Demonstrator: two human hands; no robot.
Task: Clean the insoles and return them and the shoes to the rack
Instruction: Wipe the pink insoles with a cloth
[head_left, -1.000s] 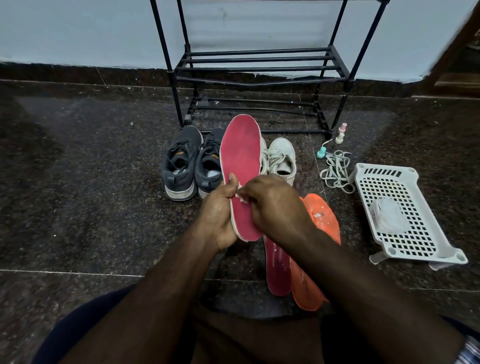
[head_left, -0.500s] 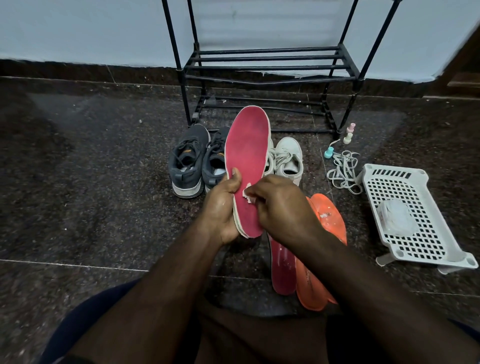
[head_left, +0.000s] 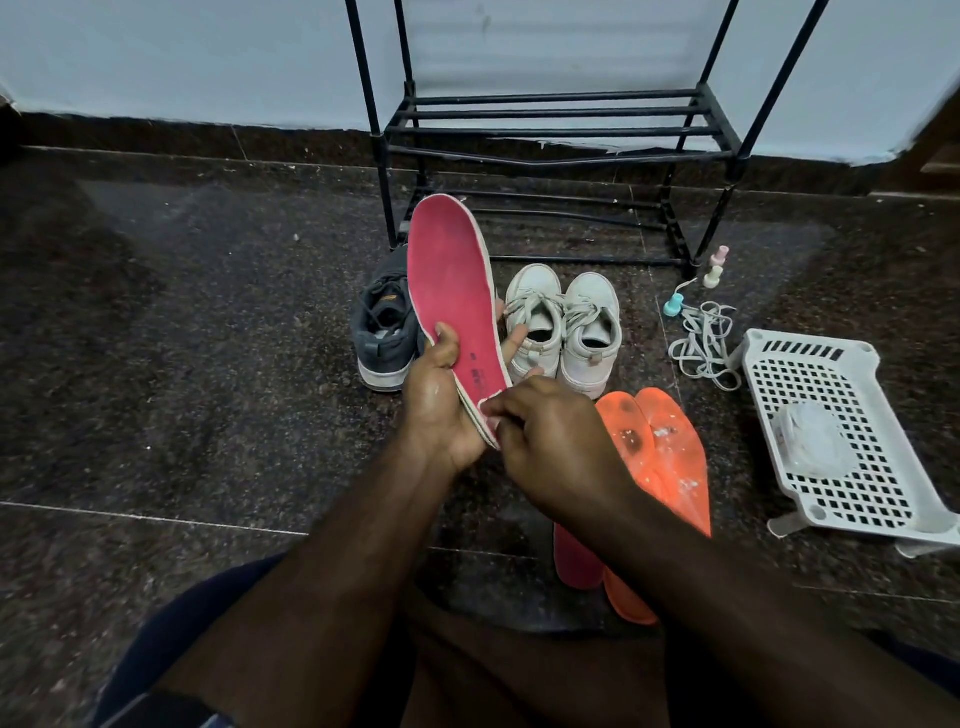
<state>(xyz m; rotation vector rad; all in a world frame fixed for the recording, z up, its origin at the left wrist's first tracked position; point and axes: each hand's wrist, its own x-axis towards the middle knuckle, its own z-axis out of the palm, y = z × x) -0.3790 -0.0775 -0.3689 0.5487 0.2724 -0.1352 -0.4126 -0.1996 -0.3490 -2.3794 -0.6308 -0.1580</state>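
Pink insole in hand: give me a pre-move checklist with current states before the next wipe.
1. Left hand grips the pink insole: ok.
2. Right hand at the insole's heel end: ok.
3. Cloth or wipe in the right hand's fingers: cannot tell.
4. Orange insoles clean: not ok, white specks and a dark spot.
5. Rack shelf free for the white shoes: ok.

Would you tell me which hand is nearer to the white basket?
Right. The right hand is at the pink insole's heel, toward the white basket; the left hand grips farther away.
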